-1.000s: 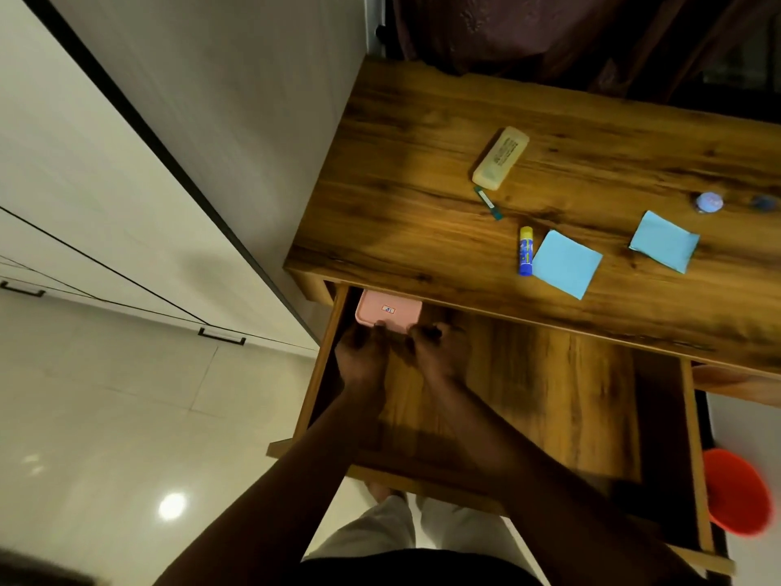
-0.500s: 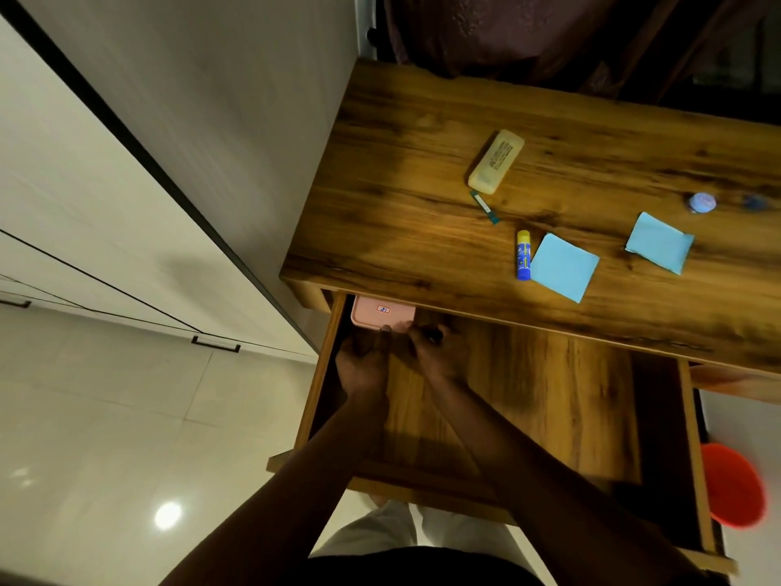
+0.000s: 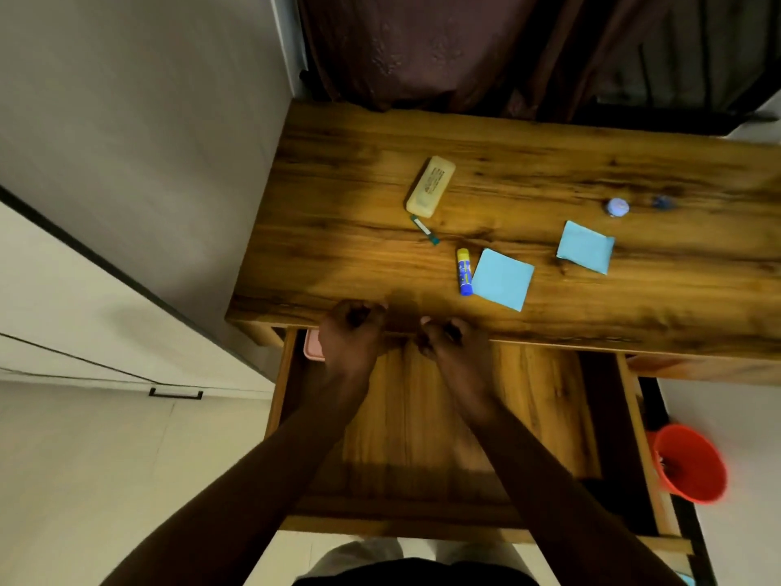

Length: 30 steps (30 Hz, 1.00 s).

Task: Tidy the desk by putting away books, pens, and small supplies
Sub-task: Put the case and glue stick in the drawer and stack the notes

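The wooden desk (image 3: 338, 255) has its drawer (image 3: 549, 416) pulled out toward me. A pink case (image 3: 313, 345) lies in the drawer's far-left corner, mostly hidden by the desk edge and my left hand (image 3: 353, 332). Both my left hand and my right hand (image 3: 450, 340) hover at the desk's front edge, fingers loosely curled, holding nothing I can see. On the desk top lie a cream oblong eraser (image 3: 431, 186), a small teal piece (image 3: 424, 231), a yellow-and-blue glue stick (image 3: 464, 272) and two blue note pads (image 3: 503, 279) (image 3: 585, 247).
A small round pale-blue object (image 3: 618, 207) and a tiny blue one (image 3: 661, 201) sit at the desk's far right. A red bucket (image 3: 689, 463) stands on the floor to the right of the drawer. Dark curtains (image 3: 422, 48) hang behind the desk, and a wall runs along its left.
Both hands have let go of the pink case and lifted from inside the drawer to the desk edge. The case now sits farther under the desk top.
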Available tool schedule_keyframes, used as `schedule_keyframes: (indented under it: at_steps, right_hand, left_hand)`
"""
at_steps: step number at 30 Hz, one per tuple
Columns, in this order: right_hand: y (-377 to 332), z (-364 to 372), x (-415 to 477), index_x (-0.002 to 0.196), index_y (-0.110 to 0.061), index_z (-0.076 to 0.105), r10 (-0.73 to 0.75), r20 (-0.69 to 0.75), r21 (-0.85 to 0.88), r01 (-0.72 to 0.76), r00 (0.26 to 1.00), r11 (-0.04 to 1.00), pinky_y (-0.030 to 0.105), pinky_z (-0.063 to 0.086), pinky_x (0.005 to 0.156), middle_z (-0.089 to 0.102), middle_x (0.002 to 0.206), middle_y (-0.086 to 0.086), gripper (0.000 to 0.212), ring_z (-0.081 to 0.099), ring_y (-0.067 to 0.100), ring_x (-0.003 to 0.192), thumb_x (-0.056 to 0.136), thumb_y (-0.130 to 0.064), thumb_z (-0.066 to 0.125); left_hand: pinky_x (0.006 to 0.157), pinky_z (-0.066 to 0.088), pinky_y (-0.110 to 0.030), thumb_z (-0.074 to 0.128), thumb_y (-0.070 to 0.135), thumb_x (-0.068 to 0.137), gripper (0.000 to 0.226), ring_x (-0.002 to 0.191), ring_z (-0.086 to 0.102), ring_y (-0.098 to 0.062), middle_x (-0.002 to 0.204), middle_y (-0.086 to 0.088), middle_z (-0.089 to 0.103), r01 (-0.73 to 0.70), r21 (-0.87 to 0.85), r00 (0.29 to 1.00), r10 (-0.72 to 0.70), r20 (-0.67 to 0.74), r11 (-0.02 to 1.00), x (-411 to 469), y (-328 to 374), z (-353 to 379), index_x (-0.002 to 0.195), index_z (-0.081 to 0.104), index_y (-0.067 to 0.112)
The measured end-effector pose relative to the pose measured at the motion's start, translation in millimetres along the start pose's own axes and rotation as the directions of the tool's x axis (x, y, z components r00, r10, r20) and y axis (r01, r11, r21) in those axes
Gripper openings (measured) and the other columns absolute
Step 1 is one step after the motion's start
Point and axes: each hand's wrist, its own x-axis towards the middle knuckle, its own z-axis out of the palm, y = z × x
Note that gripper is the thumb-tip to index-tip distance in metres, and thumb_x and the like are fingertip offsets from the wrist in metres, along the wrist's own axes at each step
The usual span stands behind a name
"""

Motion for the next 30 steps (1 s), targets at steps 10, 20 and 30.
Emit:
schedule_keyframes:
  at_steps: [10,20,30]
  right_hand:
    - [-45.7,-26.5,117.6,0.093,-0.037,0.077,-0.054,-0.064,0.097,0.060,0.996,0.993,0.047,0.059,0.095,0.079,0.098,-0.006,0.025,0.075,0.017,0.098,0.072,-0.046,0.070]
    - [-86.1,3.2,225.2,0.132,-0.022,0.066,-0.012,-0.038,-0.121,0.007,0.999,0.993,0.035,0.050,0.104,0.069,0.132,0.004,0.040,0.062,0.027,0.124,0.096,-0.037,0.065]
    - [-91.4,32.6,244.9,0.119,-0.019,0.072,-0.030,-0.017,-0.115,0.027,0.999,0.993,0.032,0.055,0.095,0.074,0.121,0.006,0.030,0.067,0.026,0.114,0.093,-0.033,0.071]
  left_hand:
    - [0.087,0.056,-0.034,0.065,0.010,0.092,0.031,0.102,0.067,-0.023,0.109,-0.004,0.070,-0.088,0.183,0.996,0.093,-0.017,0.979,126.1,39.7,85.6,0.123,0.066,0.007]
    - [0.109,0.045,-0.037,0.057,0.018,0.099,0.037,0.130,0.057,-0.028,0.139,-0.013,0.062,-0.285,0.606,0.958,0.207,0.197,0.743,217.1,60.4,144.7,0.134,0.063,0.008]
    - [0.087,0.054,-0.029,0.072,0.011,0.087,0.029,0.107,0.070,-0.025,0.118,-0.014,0.073,-0.259,0.574,0.964,0.170,0.205,0.777,216.1,67.8,132.6,0.115,0.073,0.003]
